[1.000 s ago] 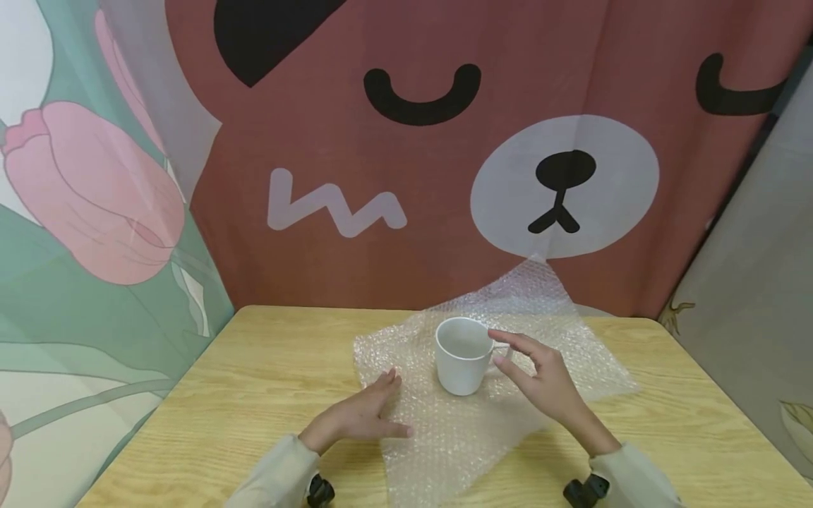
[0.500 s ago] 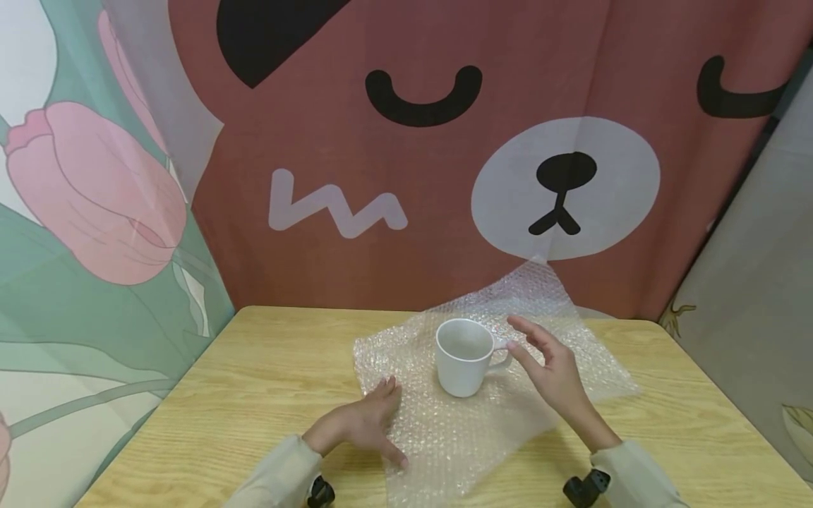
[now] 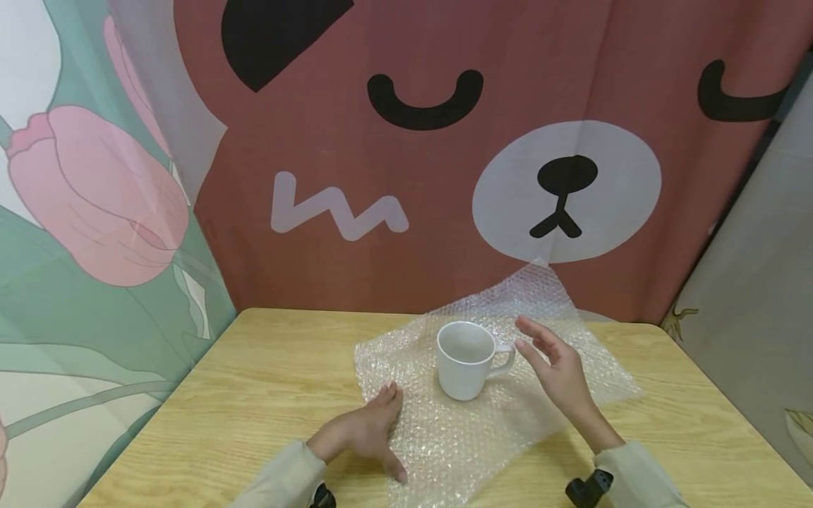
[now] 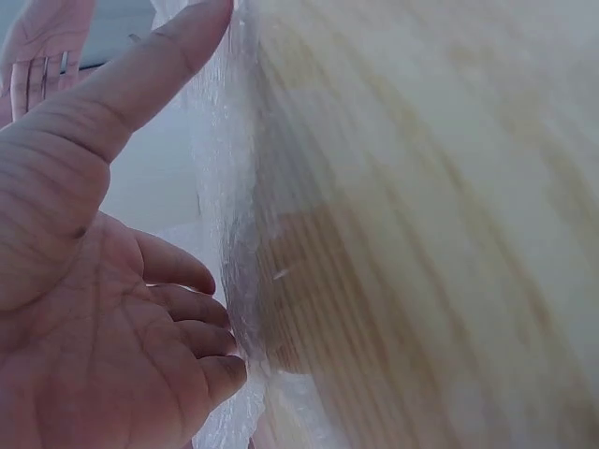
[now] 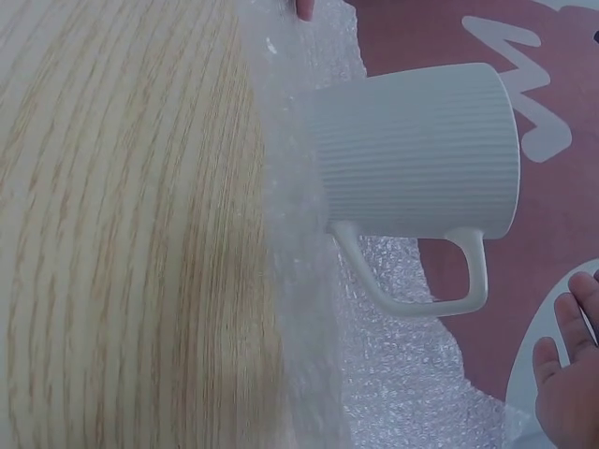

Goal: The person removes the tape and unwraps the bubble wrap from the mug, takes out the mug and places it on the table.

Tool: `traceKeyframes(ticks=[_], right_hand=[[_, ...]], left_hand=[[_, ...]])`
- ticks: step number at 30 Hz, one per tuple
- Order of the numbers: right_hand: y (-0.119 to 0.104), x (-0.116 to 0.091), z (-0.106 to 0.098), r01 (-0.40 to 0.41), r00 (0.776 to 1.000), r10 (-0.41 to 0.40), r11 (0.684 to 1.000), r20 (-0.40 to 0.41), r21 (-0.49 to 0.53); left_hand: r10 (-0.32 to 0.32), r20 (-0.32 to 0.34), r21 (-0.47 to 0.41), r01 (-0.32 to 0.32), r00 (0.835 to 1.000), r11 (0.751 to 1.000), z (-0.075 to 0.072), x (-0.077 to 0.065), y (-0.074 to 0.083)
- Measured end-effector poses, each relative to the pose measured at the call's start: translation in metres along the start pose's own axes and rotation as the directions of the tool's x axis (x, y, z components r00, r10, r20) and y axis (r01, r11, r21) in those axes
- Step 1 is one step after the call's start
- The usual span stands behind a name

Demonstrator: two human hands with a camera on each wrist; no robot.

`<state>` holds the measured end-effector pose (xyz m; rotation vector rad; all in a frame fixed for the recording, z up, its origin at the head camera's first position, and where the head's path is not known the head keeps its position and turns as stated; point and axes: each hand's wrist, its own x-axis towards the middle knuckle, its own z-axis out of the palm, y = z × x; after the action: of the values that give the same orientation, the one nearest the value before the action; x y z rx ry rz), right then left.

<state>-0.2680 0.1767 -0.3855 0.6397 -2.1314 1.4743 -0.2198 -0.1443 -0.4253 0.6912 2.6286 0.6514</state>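
A white mug [image 3: 465, 370] stands upright on a sheet of bubble wrap [image 3: 444, 444], its handle pointing right. Fine ribs run round its side in the right wrist view, where the mug [image 5: 412, 154] fills the middle. My left hand [image 3: 370, 427] touches the left edge of the wrap, thumb and fingers spread apart. In the left wrist view that hand [image 4: 112, 309] has its fingertips and thumb tip right at the sheet. Just beyond the handle, my right hand [image 3: 559, 370] is held in the air with fingers bent loosely and nothing in them.
Beneath the wrap is a light wooden table [image 3: 286, 367]. The wrap's far corner rises against a reddish-brown curtain [image 3: 432, 275] with a bear face, close behind the table. A flower-patterned curtain [image 3: 114, 324] hangs at the left, a grey one [image 3: 749, 296] at the right.
My right hand has drawn away from the mug's handle, rightward. My left thumb has swung down toward me along the wrap's edge. The mug stays in place.
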Motion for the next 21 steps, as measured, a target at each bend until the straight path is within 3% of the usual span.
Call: traceKeyframes(ticks=[5,21], right_hand=[[0.013,0.000,-0.001,-0.029,1.000,0.029,0.999,0.003,0.018],[0.022,-0.002,0.001,-0.158,0.987,0.155,0.983,0.037,0.093]], left_hand=[[-0.003,0.006,0.000,0.003,1.000,1.000,0.001,0.000,0.001],[-0.033,0.017,-0.005,0.033,0.999,0.999,0.001,0.002,0.002]])
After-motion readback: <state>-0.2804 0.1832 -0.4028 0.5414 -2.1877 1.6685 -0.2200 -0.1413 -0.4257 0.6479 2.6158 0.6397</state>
